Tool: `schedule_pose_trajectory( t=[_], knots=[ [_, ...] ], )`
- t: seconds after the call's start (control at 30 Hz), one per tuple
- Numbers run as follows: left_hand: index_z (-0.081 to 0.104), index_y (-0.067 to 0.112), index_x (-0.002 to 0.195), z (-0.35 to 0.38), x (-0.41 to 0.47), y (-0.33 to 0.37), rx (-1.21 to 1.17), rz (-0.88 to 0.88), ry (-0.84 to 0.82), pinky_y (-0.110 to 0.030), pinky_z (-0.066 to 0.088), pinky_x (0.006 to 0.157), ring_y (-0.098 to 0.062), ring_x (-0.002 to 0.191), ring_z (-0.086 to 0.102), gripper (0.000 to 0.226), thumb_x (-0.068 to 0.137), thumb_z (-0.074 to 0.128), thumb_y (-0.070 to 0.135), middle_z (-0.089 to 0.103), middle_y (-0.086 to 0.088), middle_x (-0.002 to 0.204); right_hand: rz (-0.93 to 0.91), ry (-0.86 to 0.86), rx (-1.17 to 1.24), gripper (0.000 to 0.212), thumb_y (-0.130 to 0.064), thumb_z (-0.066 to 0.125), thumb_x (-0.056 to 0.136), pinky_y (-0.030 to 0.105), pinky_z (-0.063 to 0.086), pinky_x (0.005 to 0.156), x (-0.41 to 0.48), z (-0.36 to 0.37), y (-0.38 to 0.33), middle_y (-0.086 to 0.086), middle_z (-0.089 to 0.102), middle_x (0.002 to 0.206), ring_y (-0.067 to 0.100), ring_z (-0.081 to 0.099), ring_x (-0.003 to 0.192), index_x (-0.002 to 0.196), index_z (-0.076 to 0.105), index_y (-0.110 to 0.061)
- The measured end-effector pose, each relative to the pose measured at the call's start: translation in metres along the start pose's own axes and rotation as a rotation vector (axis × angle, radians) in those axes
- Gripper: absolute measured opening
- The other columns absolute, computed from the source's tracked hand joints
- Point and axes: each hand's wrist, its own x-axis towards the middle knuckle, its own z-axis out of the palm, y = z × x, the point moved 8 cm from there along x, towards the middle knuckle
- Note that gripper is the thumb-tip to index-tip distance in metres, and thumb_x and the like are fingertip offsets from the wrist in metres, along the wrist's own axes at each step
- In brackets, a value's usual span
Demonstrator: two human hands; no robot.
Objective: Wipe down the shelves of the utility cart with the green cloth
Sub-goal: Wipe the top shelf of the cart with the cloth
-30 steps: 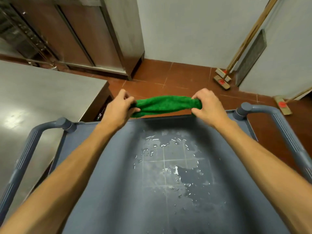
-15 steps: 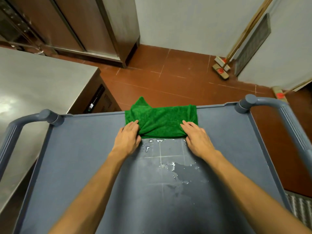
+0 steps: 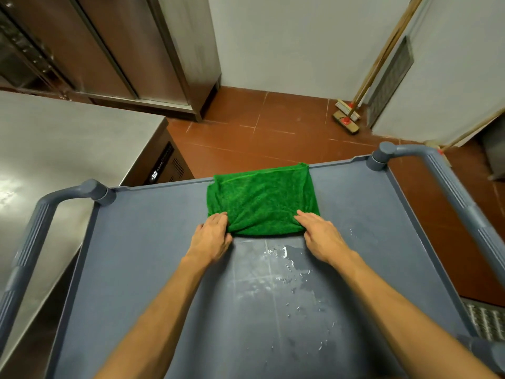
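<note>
Utility cart (image 3: 131,269): top shelf wet in the middle and not yet wiped; lower shelves not in view. Steel worktop (image 3: 54,149) stands to the left, brooms (image 3: 345,119) lean on the far wall.

Green cloth (image 3: 262,198): a second ago it hangs stretched in the air between both hands. Now it lies folded flat on the top shelf, its far edge at the shelf's far rim.

Left hand (image 3: 210,239) rests on the near-left corner, fingers (image 3: 218,216) fairly straight and pressing down, not gripping. Right hand (image 3: 322,236) does the same on the near-right corner, fingers (image 3: 303,216) flat on the fabric.

Water patch (image 3: 295,258) sits just at the cloth's near edge, droplets trailing toward the person.

Judgement: cloth placed, setup done. A pull toward the body would likely drag it through the water, the first real wipe.
</note>
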Motion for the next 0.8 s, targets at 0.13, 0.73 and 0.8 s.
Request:
schedule_pose_trajectory(
  t=[0.13,0.73,0.8],
  knots=[
    [0.038,0.005,0.145,0.008,-0.025,0.002,-0.005,0.012,-0.008,-0.042,0.037,0.110,-0.026,0.139,0.039,0.052,0.097,0.049,0.022,0.042,-0.013,0.150,0.013,0.021,0.015,0.058,0.001,0.043,0.093,0.034,0.028,0.117,-0.028,0.008,-0.006,-0.002,0.033,0.159,0.018,0.030,0.146,0.148,0.043,-0.016],
    [0.047,0.007,0.106,0.044,-0.147,0.018,-0.048,0.069,-0.003,-0.043,0.045,0.093,-0.033,0.113,0.050,0.017,0.095,0.049,0.021,0.056,-0.014,0.118,0.084,0.019,0.040,0.060,0.000,0.044,0.093,0.035,0.028,0.118,-0.151,0.053,-0.023,-0.005,0.033,0.159,0.015,0.030,0.147,0.149,0.041,-0.020],
    [0.048,0.007,0.107,0.048,-0.162,0.021,-0.051,0.072,0.004,-0.043,0.045,0.093,-0.033,0.113,0.051,0.019,0.095,0.049,0.021,0.057,-0.014,0.118,0.087,0.028,0.036,0.059,-0.002,0.044,0.093,0.034,0.027,0.118,-0.166,0.056,-0.024,-0.005,0.035,0.158,0.015,0.031,0.146,0.149,0.042,-0.021]
  ],
)
